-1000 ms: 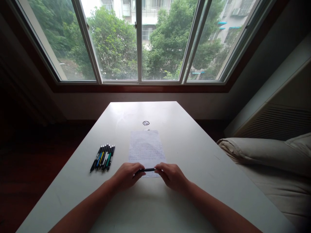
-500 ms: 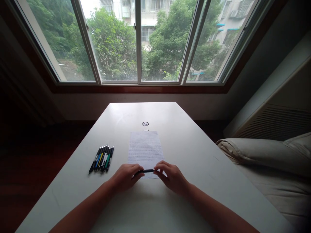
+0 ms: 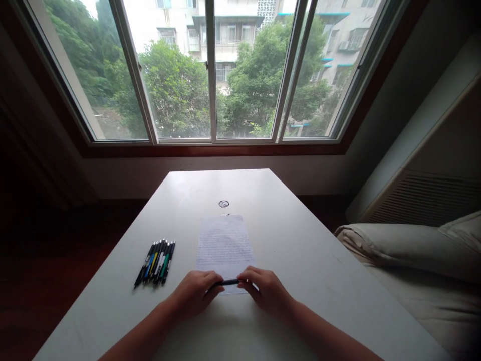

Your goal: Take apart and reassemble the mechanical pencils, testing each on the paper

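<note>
A dark pen (image 3: 230, 282) lies sideways between my two hands, over the near end of a sheet of paper (image 3: 224, 240) covered in lines of writing. My left hand (image 3: 198, 291) pinches the pen's left end between thumb and fingers. On the other end, my right hand (image 3: 265, 289) closes in the same way. The fingers cover both tips of the pen. To the left of the paper, a row of several pens (image 3: 155, 263) lies side by side, mostly black with blue, yellow, white and green parts.
The white table (image 3: 300, 260) narrows toward the window (image 3: 212, 75). Beyond the paper lies a small round black-and-white piece (image 3: 224, 204), with a small dark bit at the paper's far edge. A pale cushioned seat (image 3: 409, 271) stands to the right.
The whole view has tilted up slightly, so the table and hands appear lower. Both hands keep their hold on the pen, with little other change.
</note>
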{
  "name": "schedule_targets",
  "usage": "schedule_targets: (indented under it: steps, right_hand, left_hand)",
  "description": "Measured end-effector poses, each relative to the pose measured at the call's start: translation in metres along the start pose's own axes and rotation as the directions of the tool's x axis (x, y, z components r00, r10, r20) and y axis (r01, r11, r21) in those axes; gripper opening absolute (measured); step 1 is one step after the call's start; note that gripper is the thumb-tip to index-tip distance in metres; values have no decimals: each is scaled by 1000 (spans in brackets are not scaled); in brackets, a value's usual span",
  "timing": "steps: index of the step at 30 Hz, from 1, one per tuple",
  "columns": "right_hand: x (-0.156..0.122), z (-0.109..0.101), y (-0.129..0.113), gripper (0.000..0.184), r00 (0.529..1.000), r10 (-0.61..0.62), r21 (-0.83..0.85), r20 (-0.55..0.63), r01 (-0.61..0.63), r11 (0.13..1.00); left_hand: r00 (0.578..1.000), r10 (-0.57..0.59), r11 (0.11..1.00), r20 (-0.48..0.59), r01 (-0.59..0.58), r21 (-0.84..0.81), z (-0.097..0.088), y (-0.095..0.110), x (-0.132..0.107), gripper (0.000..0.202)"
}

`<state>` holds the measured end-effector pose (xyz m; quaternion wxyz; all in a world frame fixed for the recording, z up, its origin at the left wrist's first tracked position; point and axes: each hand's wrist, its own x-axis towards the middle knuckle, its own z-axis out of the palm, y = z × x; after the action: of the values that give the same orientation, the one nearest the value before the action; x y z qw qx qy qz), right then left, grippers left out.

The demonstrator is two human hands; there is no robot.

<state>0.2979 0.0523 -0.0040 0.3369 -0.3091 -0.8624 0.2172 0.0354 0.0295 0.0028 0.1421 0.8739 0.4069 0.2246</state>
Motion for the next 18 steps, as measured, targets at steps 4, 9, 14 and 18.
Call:
schedule_targets:
  steps: [4, 9, 14, 18]
  right_hand:
    - [0, -1, 0, 18, 1000, 24, 50, 11, -24, 998]
    - [2, -3, -1, 18, 994, 95, 51, 43, -98, 994]
    - [2, 1, 1, 18, 995, 100, 65, 26, -102, 993]
    - [0, 6, 5, 16, 998, 62, 92, -12, -61, 994]
  left_hand:
    - [1000, -10, 1000, -4, 10, 16, -1, -1, 0, 15]
    - [999, -29, 999, -14, 30, 38, -2, -3, -1, 15]
    - [1000, -21, 998, -10, 22, 50, -2, -4, -1, 15]
    - [1000, -10, 998, 5, 10, 67, -2, -6, -1, 16]
